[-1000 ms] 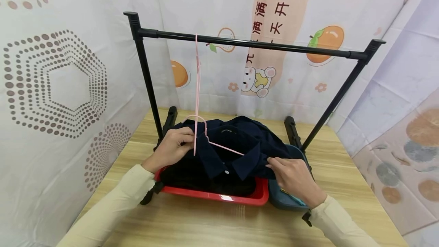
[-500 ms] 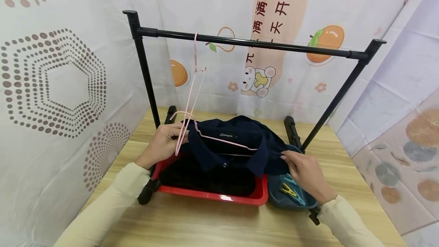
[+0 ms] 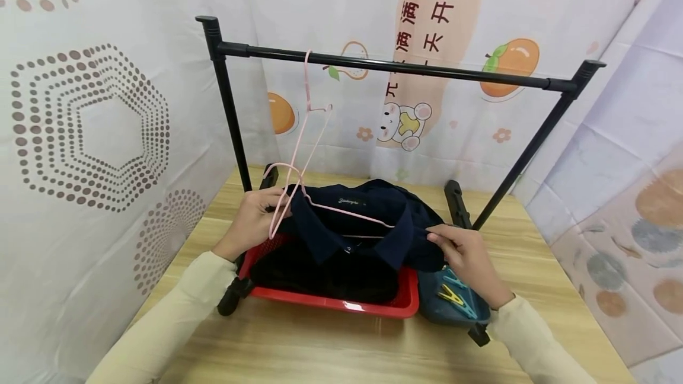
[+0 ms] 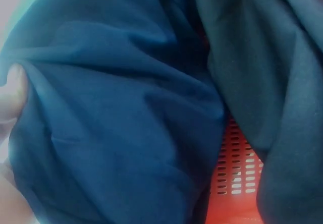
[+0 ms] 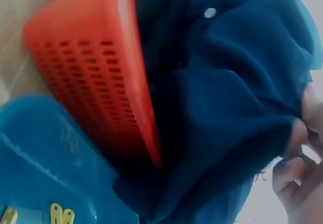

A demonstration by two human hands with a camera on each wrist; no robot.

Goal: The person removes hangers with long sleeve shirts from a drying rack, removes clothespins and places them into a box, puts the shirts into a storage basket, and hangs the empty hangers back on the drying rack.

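Observation:
A navy collared shirt (image 3: 392,245) is held up over a red basket (image 3: 341,306). One pink hanger (image 3: 349,214) lies inside its collar opening, with the hook sticking out to the left. My left hand (image 3: 252,224) pinches the shirt's left shoulder; in the left wrist view the thumb (image 4: 16,90) presses on the cloth. At the other shoulder, my right hand (image 3: 465,253) pinches the fabric between thumb and fingers. A second pink hanger (image 3: 300,135) hangs from the black rack's bar (image 3: 395,67), turned nearly edge-on in front of my left fingers. The hanger's ends are hidden by the shirt.
Black cloth (image 3: 320,274) lies in the red basket. To its right, a blue tray (image 3: 434,307) holds yellow and light-blue clothespins (image 3: 453,296). Rack feet (image 3: 457,203) stand on the wooden table (image 3: 320,351), with a printed curtain (image 3: 341,10) behind.
My hands have drawn apart, left hand leftward and right hand slightly rightward, spreading the collar. The inner hanger has shifted left. The hanging hanger has swung and turned. The clothespins are uncovered.

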